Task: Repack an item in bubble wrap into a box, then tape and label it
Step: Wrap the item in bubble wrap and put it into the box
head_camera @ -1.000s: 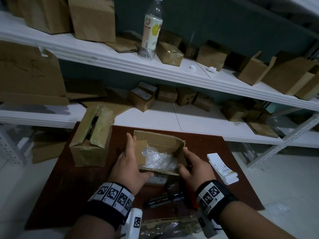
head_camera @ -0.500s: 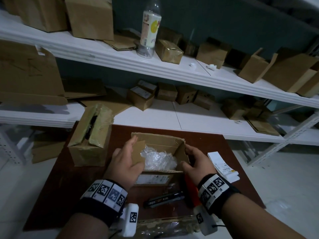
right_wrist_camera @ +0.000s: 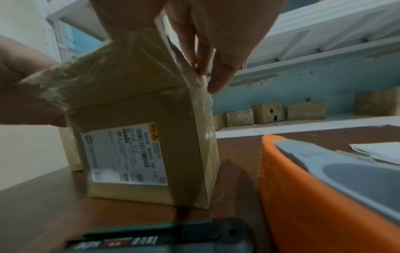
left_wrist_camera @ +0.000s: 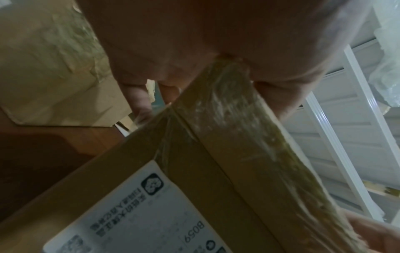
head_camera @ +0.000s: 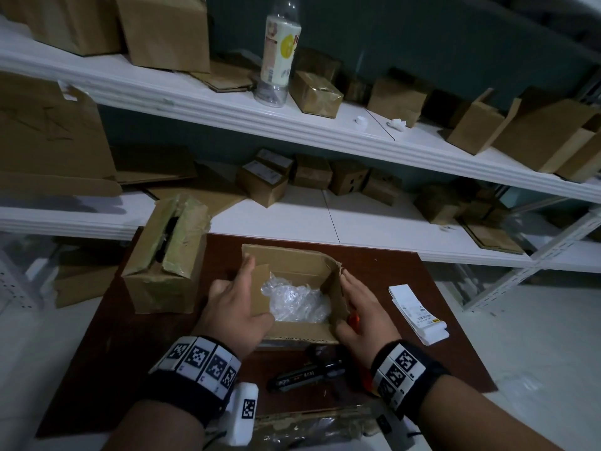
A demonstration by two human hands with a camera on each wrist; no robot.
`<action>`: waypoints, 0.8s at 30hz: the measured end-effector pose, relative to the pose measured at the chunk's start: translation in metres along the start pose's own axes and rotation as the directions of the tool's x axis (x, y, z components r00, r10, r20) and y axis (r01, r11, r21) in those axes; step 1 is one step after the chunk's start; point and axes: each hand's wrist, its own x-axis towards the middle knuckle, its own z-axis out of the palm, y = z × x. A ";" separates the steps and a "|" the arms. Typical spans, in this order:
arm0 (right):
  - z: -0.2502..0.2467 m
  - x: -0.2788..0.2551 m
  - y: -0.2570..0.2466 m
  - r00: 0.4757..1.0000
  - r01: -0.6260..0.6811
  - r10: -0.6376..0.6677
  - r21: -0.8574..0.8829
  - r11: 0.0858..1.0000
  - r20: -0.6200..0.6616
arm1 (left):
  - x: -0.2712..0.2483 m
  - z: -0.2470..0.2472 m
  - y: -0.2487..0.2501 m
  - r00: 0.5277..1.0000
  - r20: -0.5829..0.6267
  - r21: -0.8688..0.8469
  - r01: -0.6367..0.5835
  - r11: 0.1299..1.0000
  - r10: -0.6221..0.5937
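Note:
A small open cardboard box (head_camera: 294,263) stands mid-table with the bubble-wrapped item (head_camera: 297,302) inside. A shipping label (right_wrist_camera: 125,155) sticks on its near wall. My left hand (head_camera: 234,307) holds the left flap (head_camera: 260,288), fingers outside it and thumb over its near end; in the left wrist view the taped near flap (left_wrist_camera: 238,128) runs up to the palm. My right hand (head_camera: 361,307) lies with straight fingers (right_wrist_camera: 205,68) against the outside of the right flap (head_camera: 338,294).
An orange and grey tape dispenser (right_wrist_camera: 324,188) and a black pen-like tool (head_camera: 305,374) lie near my right wrist. White labels (head_camera: 418,312) sit stacked at the right. A larger taped box (head_camera: 166,255) stands at the left. White shelves (head_camera: 325,131) behind carry several boxes and a bottle (head_camera: 279,50).
Both hands have slid farther along the box's sides. The right fingers have straightened against the right flap, and the left flap now leans inward over the bubble wrap.

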 end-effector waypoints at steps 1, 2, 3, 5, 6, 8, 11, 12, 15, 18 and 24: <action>0.001 0.000 0.000 0.999 0.031 -0.030 -0.027 0.999 0.023 | 0.000 0.001 0.001 1.000 0.003 0.001 -0.002 1.000 0.002; 0.003 -0.002 -0.002 0.994 0.087 -0.082 -0.053 0.995 0.076 | -0.001 0.001 0.002 1.000 0.007 0.005 -0.007 1.000 0.007; 0.007 -0.003 -0.005 0.980 0.148 -0.135 -0.082 0.986 0.148 | -0.001 0.002 0.003 1.000 0.010 0.015 -0.013 1.000 0.013; 0.018 -0.005 -0.008 0.954 0.204 -0.172 -0.114 0.972 0.245 | -0.002 0.004 0.003 1.000 0.001 0.042 -0.019 0.999 0.019; 0.021 -0.005 -0.009 0.962 0.155 -0.125 -0.107 0.982 0.243 | -0.001 0.005 0.002 1.000 -0.006 0.049 -0.023 0.999 0.023; 0.021 -0.001 -0.009 0.988 0.001 0.009 -0.061 0.998 0.153 | 0.001 0.007 -0.002 1.000 -0.014 0.046 -0.027 0.999 0.027; 0.016 -0.001 -0.003 0.997 -0.007 0.005 0.022 1.000 0.082 | 0.004 0.008 -0.007 0.999 -0.012 0.021 -0.039 0.999 0.039; 0.012 -0.003 -0.002 0.995 0.014 -0.019 0.045 0.999 0.103 | 0.003 0.007 -0.007 0.999 -0.017 0.016 -0.051 0.999 0.051; -0.001 -0.005 0.010 0.977 0.075 -0.087 0.064 0.995 0.197 | 0.002 0.004 -0.010 0.995 -0.028 -0.046 -0.096 0.994 0.095; -0.011 -0.001 0.018 0.985 0.077 -0.074 -0.012 0.997 0.158 | 0.000 -0.003 -0.013 0.983 0.024 -0.117 -0.175 0.977 0.179; -0.005 0.016 0.015 0.982 -0.148 0.161 0.136 0.980 -0.095 | -0.002 0.000 -0.012 0.975 -0.115 -0.116 -0.202 0.973 0.189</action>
